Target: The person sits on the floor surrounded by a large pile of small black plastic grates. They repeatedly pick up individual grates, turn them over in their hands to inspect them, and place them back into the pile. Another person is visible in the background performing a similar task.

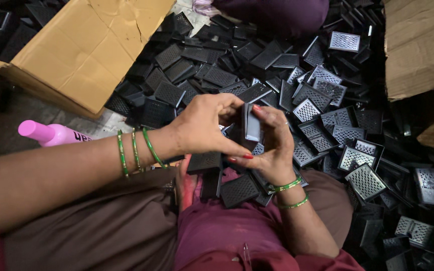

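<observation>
My left hand [204, 125] and my right hand [275, 143] meet in the middle of the view, both closed around one small black rectangular plastic part [250, 124] held on edge. Green bangles ring both wrists. Just below the hands, a few black perforated parts [238, 189] rest on my lap. A large heap of the same black grille-like parts [322, 108] covers the floor beyond and to the right of my hands.
An open cardboard box flap [89, 47] lies at the upper left and another carton [420, 45] at the upper right. A pink plastic bottle [51, 133] lies on the floor at the left, behind my left forearm. Purple fabric [272, 12] shows at the top.
</observation>
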The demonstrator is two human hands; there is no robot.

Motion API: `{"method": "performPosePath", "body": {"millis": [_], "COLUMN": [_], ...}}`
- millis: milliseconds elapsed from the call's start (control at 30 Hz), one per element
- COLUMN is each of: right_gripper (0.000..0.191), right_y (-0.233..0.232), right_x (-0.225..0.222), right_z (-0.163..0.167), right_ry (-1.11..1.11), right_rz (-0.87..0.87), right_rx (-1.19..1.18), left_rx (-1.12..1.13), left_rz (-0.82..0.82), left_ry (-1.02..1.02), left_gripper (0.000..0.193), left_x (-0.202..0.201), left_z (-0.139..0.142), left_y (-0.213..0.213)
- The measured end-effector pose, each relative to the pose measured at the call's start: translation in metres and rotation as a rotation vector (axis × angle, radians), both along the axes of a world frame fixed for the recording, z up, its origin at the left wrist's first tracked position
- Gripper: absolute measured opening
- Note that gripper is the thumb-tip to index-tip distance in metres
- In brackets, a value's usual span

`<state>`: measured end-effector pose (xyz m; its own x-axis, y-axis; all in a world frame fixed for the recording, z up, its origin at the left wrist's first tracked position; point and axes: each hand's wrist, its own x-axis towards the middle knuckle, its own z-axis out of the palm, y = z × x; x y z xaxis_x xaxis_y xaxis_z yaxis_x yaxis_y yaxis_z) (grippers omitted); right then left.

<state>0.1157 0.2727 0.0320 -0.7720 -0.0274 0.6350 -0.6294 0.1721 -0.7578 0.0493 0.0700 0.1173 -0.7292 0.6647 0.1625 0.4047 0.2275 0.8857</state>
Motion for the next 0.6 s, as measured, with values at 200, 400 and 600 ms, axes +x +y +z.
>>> {"method": "performPosePath", "body": {"millis": [200, 400, 600], "right_gripper": [0.115, 0.118, 0.069], "right_y": [-0.004, -0.002, -0.017], "right_x": [0.001, 0.0, 0.013], "right_z": [-0.008, 0.0, -0.006], "right_ry": [-0.147, -0.024, -0.066], "right_rz": [0.07, -0.042, -0.27], "right_rx": [-0.118, 0.079, 0.264], "left_rx": [0.153, 0.112, 0.015], "left_rz": [0.007, -0.035, 0.295], "left_ry": [-0.209, -0.09, 0.165], "left_gripper": [0.082, 0.079, 0.076], "left_x": [0.007, 0.004, -0.001], "left_z": [-0.009, -0.005, 0.002], "left_y": [0.007, 0.008, 0.006]}}
